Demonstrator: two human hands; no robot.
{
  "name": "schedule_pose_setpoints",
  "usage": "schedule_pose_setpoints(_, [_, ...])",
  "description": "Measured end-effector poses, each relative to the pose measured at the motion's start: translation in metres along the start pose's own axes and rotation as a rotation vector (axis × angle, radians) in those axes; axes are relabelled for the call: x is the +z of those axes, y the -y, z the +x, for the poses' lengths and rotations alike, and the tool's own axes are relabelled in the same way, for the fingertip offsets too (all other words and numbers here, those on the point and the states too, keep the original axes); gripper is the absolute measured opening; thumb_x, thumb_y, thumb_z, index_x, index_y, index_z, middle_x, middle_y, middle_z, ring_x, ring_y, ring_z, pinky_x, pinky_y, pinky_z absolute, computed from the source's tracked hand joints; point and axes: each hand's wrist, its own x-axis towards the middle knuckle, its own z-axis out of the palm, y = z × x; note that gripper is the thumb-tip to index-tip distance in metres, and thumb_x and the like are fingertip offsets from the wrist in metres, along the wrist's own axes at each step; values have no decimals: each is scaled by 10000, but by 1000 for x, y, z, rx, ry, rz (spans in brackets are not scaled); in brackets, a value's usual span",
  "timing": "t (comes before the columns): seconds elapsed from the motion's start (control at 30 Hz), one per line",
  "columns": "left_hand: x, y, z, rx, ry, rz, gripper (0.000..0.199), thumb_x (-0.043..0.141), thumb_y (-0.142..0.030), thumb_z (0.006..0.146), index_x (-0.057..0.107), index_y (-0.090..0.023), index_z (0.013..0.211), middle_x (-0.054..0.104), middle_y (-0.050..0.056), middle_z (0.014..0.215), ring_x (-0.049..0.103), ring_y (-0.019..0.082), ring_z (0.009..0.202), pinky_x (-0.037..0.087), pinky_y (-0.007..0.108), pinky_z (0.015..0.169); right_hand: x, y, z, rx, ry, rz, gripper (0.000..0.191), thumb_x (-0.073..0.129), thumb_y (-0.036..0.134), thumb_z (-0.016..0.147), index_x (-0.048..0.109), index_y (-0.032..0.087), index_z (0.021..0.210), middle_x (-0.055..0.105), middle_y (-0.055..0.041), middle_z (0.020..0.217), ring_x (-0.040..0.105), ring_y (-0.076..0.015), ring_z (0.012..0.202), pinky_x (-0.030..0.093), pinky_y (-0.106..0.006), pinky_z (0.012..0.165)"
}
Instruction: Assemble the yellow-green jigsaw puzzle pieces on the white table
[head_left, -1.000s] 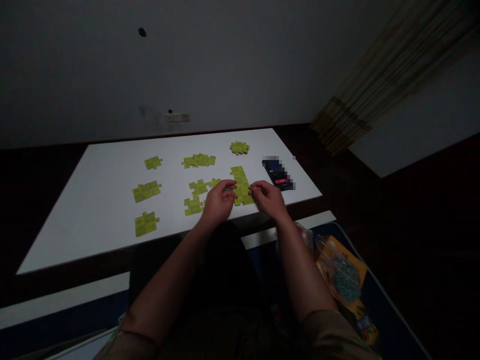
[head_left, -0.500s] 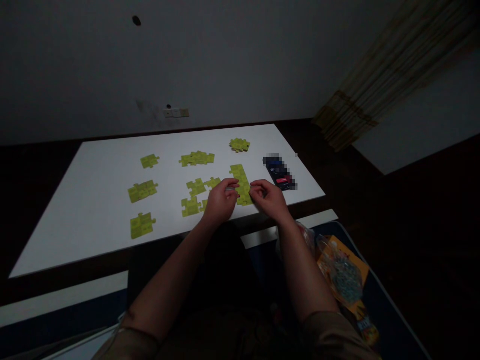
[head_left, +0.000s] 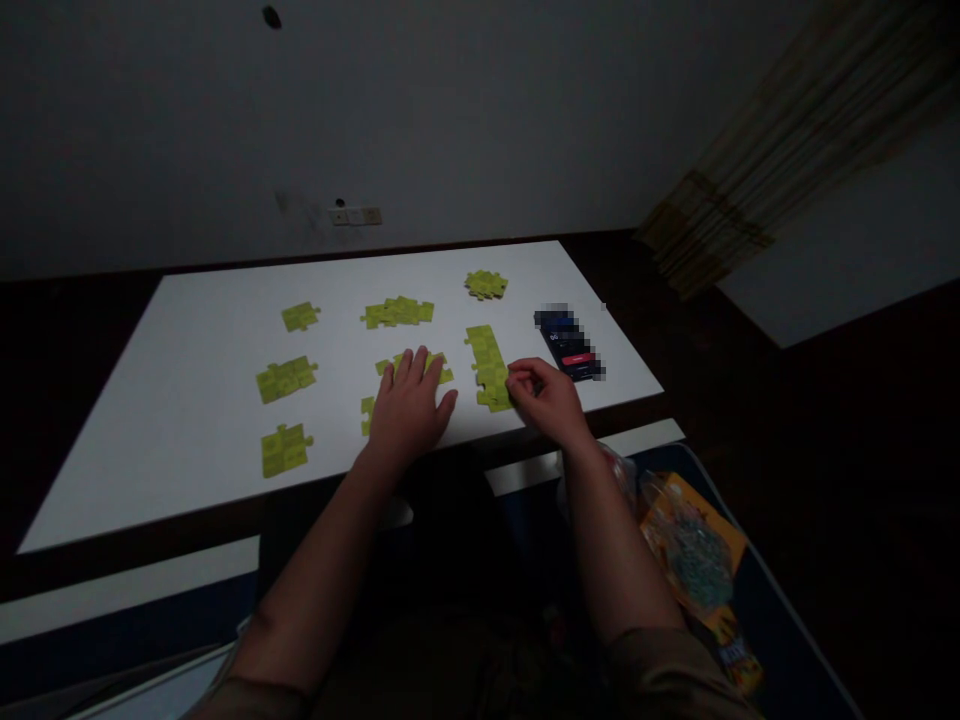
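Lime-green jigsaw pieces (head_left: 491, 372) on a white worktop (head_left: 165, 440)

The left hand (head_left: 409, 408) lies flat over a small joined cluster of pieces (head_left: 442, 372), its fingers (head_left: 411, 365) spread open and resting on top, so much of the cluster is hidden. Just beside that hand's lower left edge, another piece (head_left: 367, 415) pokes out from under the palm. The right hand (head_left: 544, 395) sits at the right edge of an upright strip of joined pieces (head_left: 484, 360), its fingers (head_left: 521, 372) curled inward and touching the strip's lower end; whether they pinch a piece, I cannot tell.

Further up the worktop lie three more groups: a single piece (head_left: 301, 316), a longer joined row (head_left: 397, 312) and a compact clump (head_left: 485, 285). Two joined groups (head_left: 286, 379) (head_left: 285, 449) sit toward the left. A dark pixelated object (head_left: 570, 345) lies right of the strip, too blurred to name. Off the worktop's near right corner, a clear bag with orange packaging (head_left: 686, 540) rests on a dark blue surface (head_left: 757, 590)
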Motion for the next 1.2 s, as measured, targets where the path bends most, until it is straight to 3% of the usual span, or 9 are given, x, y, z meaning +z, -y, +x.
schedule_pose_setpoints(0.23, [-9,21,-11,9,97,67,721,507,-499,1239,446,-170,1877,380,195,1999,323,434,1878,270,674,1526,-1,-3,-1,-2,7,8,291,755,476,995,867,271,1169,839,-23,895,737,-252,786,554,-385,769])
schedule_pose_setpoints(0.47, [-12,35,-14,-40,55,45,692,493,-485,1225,503,-164,1838,431,194,1977,371,423,1860,299,663,1519,-1,-4,0,4,-1,0,331,765,512,980,862,273,1188,881,-44,941,751,-262,798,561,-396,769])
schedule_pose_setpoints(0.9, [-9,33,-17,-47,-25,-5,622,528,-429,1182,606,-174,1744,547,202,1904,474,425,1803,351,691,1490,0,-7,0,-11,-8,71,317,811,487,960,847,265,1183,849,-30,917,701,-239,770,543,-385,752])
schedule_pose_setpoints(0.97, [-9,34,-18,-44,-56,-9,604,539,-418,1174,623,-184,1723,574,202,1884,503,428,1784,370,704,1477,1,-10,2,-25,-67,145,366,825,478,947,826,256,1239,828,-24,931,689,-227,782,552,-374,756])
schedule_pose_setpoints(1.07, [-11,28,-20,-46,-156,10,531,581,-359,1151,684,-194,1645,613,203,1851,514,440,1775,352,736,1477,1,-17,5,-7,-275,270,487,801,484,943,773,254,1371,786,-24,1001,679,-215,816,559,-351,743])
schedule_pose_setpoints(1.13, [-12,16,-22,-29,-214,13,470,615,-298,1133,731,-189,1575,640,206,1823,510,444,1775,320,750,1490,0,-21,5,30,-419,300,512,740,500,978,751,257,1429,771,-46,1084,671,-214,829,551,-343,720])
schedule_pose_setpoints(1.2, [-11,-4,-22,23,-211,-21,424,634,-258,1126,760,-201,1527,691,189,1773,557,421,1741,349,721,1488,-3,-24,5,76,-477,291,511,656,515,1027,738,258,1461,772,-76,1163,641,-211,799,533,-346,688])
